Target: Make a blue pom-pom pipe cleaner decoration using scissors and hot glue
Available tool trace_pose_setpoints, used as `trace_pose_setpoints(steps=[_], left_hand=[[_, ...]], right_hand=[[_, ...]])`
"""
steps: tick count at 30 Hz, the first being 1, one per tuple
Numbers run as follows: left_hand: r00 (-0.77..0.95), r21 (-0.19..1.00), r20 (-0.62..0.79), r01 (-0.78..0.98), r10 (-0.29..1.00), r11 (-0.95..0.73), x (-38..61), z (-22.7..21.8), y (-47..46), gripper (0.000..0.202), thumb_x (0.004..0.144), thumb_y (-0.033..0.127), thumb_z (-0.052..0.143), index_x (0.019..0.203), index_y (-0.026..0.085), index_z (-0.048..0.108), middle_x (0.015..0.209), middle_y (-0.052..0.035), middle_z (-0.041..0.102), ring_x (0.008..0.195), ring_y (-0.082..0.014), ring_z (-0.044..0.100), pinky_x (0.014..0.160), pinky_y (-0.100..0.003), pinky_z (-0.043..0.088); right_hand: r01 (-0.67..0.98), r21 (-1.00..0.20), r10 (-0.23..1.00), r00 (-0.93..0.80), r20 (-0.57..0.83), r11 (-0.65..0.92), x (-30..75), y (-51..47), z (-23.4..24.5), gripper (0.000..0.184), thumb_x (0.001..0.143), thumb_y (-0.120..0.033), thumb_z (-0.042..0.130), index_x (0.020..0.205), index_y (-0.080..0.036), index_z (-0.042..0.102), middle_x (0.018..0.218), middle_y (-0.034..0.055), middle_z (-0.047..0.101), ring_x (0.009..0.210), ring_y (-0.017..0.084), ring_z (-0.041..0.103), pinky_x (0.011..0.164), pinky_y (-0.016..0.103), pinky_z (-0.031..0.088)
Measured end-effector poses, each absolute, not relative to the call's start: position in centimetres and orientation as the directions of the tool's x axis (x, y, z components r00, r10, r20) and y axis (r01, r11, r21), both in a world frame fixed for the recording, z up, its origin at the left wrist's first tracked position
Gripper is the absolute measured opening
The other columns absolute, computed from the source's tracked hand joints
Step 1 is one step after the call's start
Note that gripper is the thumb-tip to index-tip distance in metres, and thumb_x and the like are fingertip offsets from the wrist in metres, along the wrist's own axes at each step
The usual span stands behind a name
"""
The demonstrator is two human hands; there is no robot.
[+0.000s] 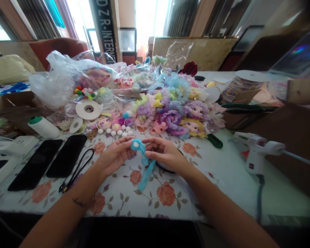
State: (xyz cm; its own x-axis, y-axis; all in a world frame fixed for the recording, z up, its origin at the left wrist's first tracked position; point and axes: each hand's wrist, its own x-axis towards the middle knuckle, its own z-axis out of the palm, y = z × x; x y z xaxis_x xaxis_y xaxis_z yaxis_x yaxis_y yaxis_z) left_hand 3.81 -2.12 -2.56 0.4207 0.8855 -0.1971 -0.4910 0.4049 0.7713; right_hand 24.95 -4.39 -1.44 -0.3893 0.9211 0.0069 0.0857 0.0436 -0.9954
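Note:
A strip of light blue ribbon [147, 175] hangs between my hands above the flowered cloth, its loose tail pointing down toward me. At its upper end the ribbon is bunched around a small round white piece [136, 144]. My left hand [116, 155] pinches that bunched end between thumb and fingers. With curled fingers, my right hand [166, 153] grips the ribbon just below and to the right of the white piece. Part of a dark loop lies under my right hand, mostly hidden by it.
Two black phones [66, 156] and a wrist strap lie at left, near a white thread cone [43, 127] and ribbon spools [88, 109]. Doll heads [193, 126] and pastel trimmings are piled behind my hands. A glue gun [255, 151] and green-handled scissors [215, 141] are at right.

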Motion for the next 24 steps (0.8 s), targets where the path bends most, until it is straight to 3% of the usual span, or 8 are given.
trace_pose_setpoints(steps=[7, 14, 24], left_hand=[[0.432, 0.777, -0.239, -0.452, 0.870, 0.438, 4.08, -2.63, -2.35, 0.022, 0.074, 0.020, 0.080, 0.094, 0.013, 0.074, 0.088, -0.0039, 0.070, 0.078, -0.0111, 0.065, 0.073, -0.021, 0.053], [0.431, 0.782, -0.228, -0.453, 0.873, 0.428, 4.08, -2.60, -2.42, 0.020, 0.074, 0.019, 0.079, 0.093, 0.014, 0.074, 0.086, -0.0040, 0.072, 0.078, -0.0107, 0.064, 0.075, -0.021, 0.051], [0.378, 0.836, -0.173, -0.432, 0.910, 0.338, 4.52, -3.19, -2.33, 0.015, 0.078, 0.022, 0.077, 0.091, 0.016, 0.075, 0.086, -0.0033, 0.072, 0.078, -0.0105, 0.064, 0.075, -0.021, 0.048]], right_hand=[[0.037, -0.997, 0.913, -0.400, -0.077, -0.068, 24.71, -4.62, -1.37, 0.038, 0.073, -0.039, 0.080, 0.102, -0.018, 0.067, 0.072, -0.0007, 0.061, 0.064, 0.013, 0.054, 0.058, 0.026, 0.039], [0.057, -0.998, 0.934, -0.356, -0.039, -0.020, 24.53, -4.72, -1.33, 0.024, 0.076, -0.038, 0.072, 0.090, -0.018, 0.070, 0.071, -0.0011, 0.057, 0.061, 0.011, 0.047, 0.056, 0.026, 0.035], [0.176, -0.981, 0.965, -0.260, 0.038, 0.086, 24.09, -5.13, -1.40, 0.022, 0.079, -0.036, 0.064, 0.090, -0.017, 0.070, 0.065, -0.0009, 0.054, 0.059, 0.013, 0.047, 0.053, 0.026, 0.037]])
